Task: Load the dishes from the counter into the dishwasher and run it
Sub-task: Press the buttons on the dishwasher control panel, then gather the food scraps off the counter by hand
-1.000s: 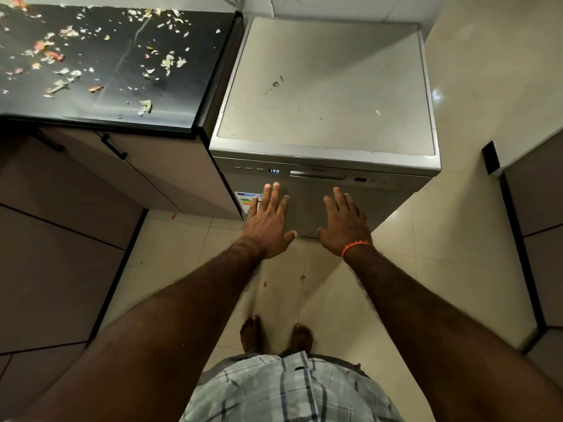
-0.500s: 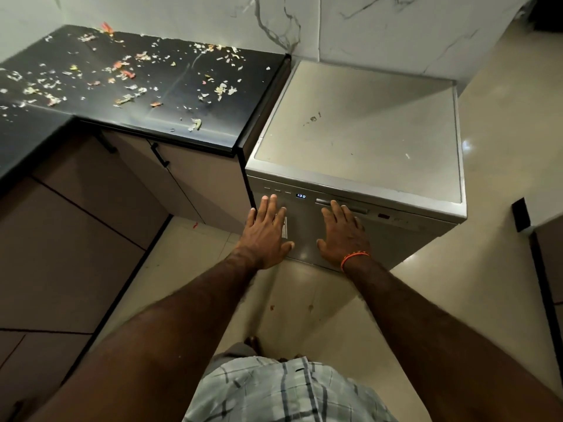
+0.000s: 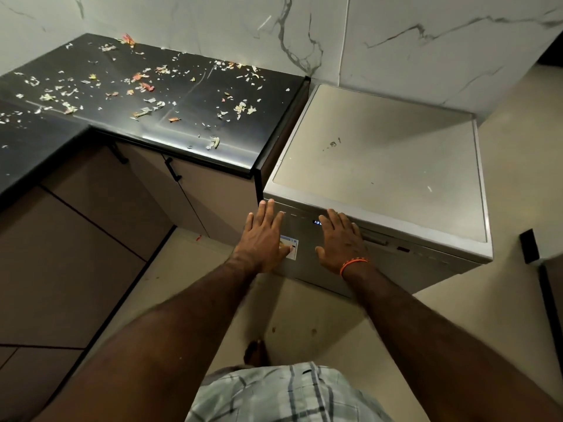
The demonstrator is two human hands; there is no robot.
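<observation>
While dishwasher (image 3: pixel 377 166) door sits closed, left hand (image 3: pixel 264 239) and right hand (image 3: pixel 341 239) press flat, fingers straight, holding nothing; scraps litter counter (image 3: pixel 213 117).

Black counter (image 3: pixel 170 123) flecked with pale and orange scraps (image 3: pixel 143 86), silver-grey dishwasher (image 3: pixel 377 166), white grey-veined marble wall (image 3: pixel 426 41), orange wristband (image 3: pixel 353 264), pale plaid shirt (image 3: pixel 283 394).

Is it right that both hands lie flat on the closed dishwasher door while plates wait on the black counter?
Not quite. The head view shows no plates on the black counter, only scattered food scraps. The rest holds: the left hand and right hand lie flat on the closed dishwasher door.
</observation>
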